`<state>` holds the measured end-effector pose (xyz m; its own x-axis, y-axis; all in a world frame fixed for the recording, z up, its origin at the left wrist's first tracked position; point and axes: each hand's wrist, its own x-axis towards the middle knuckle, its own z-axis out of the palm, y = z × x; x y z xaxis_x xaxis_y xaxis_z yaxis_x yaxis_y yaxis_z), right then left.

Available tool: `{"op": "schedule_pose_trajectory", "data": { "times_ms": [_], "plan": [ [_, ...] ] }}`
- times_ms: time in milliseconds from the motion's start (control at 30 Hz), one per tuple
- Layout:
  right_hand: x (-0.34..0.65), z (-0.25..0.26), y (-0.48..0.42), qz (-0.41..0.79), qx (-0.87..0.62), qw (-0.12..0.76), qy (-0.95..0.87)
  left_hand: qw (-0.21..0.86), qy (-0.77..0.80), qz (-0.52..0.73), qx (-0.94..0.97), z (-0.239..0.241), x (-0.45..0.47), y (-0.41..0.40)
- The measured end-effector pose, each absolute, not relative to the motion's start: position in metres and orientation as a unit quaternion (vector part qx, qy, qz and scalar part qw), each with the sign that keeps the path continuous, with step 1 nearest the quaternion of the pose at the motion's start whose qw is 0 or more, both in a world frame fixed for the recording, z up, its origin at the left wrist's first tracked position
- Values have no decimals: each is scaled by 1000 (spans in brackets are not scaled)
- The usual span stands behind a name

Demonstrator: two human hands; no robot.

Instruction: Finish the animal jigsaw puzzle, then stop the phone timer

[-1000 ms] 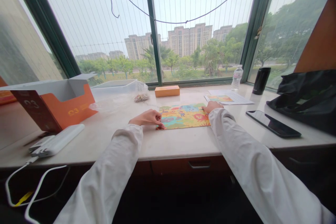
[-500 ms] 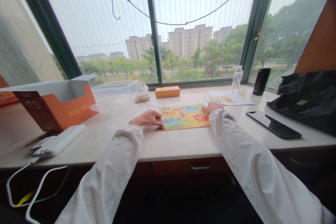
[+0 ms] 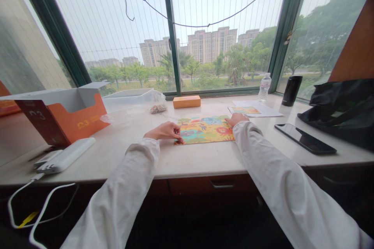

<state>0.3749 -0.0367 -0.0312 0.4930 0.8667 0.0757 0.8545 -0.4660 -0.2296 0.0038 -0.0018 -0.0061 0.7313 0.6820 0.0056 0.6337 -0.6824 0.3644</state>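
Note:
A colourful picture puzzle (image 3: 206,129) lies flat on the pale desk (image 3: 189,157) in front of me. My left hand (image 3: 164,130) rests at its left edge, fingers curled and pinched down on the near left corner. My right hand (image 3: 237,118) sits at the puzzle's right edge, fingers bent onto the desk; I cannot make out anything in it. Both arms wear white sleeves.
An open orange box (image 3: 60,114) and a white power bank (image 3: 66,156) with cables sit left. A plastic bag (image 3: 137,103), a small orange box (image 3: 186,101), a printed sheet (image 3: 254,109), a water bottle (image 3: 264,86), a black cup (image 3: 289,90), a phone (image 3: 304,139) and a black bag (image 3: 341,109) lie behind and right.

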Motion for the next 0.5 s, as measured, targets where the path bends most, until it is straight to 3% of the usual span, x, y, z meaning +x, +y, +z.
{"op": "schedule_pose_trajectory", "data": {
  "times_ms": [500],
  "plan": [
    [374, -27, -37, 26, -855, 131, -502, 181, 354, 82, 914, -9, 3, 0]
  ]
}}
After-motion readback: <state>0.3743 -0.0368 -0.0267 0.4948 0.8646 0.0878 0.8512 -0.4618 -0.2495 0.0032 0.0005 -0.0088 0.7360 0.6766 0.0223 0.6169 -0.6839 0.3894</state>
